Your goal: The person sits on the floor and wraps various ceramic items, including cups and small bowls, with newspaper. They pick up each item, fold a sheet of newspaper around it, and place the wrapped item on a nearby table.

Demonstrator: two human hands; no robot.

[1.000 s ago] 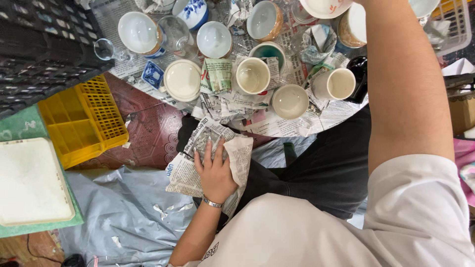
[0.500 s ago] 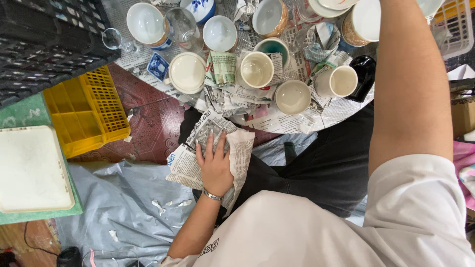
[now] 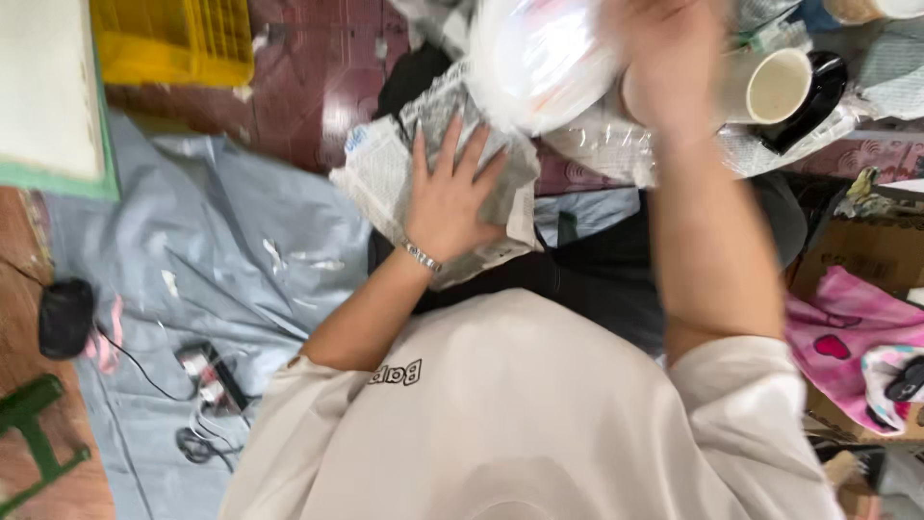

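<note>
My left hand (image 3: 450,197) lies flat, fingers spread, on a crumpled sheet of newspaper (image 3: 377,183) spread over my lap. A thin bracelet sits on that wrist. My right hand (image 3: 666,69) is blurred by motion just above the paper's far edge and grips a white round dish (image 3: 539,60), also blurred, which hangs over the top of the newspaper. A cream mug (image 3: 773,87) lies on its side right of my right hand, next to a black cup (image 3: 820,79).
A yellow crate (image 3: 178,39) and a white board with a green rim (image 3: 48,91) sit at the upper left. A grey-blue sheet (image 3: 192,260) covers the floor, with cables (image 3: 207,385) on it. At the right are a cardboard box (image 3: 866,255) and pink cloth (image 3: 847,337).
My right arm has drawn back from the far dishes, bringing a white dish down over the newspaper. The view has tipped down toward my lap. My left hand stays on the paper.
</note>
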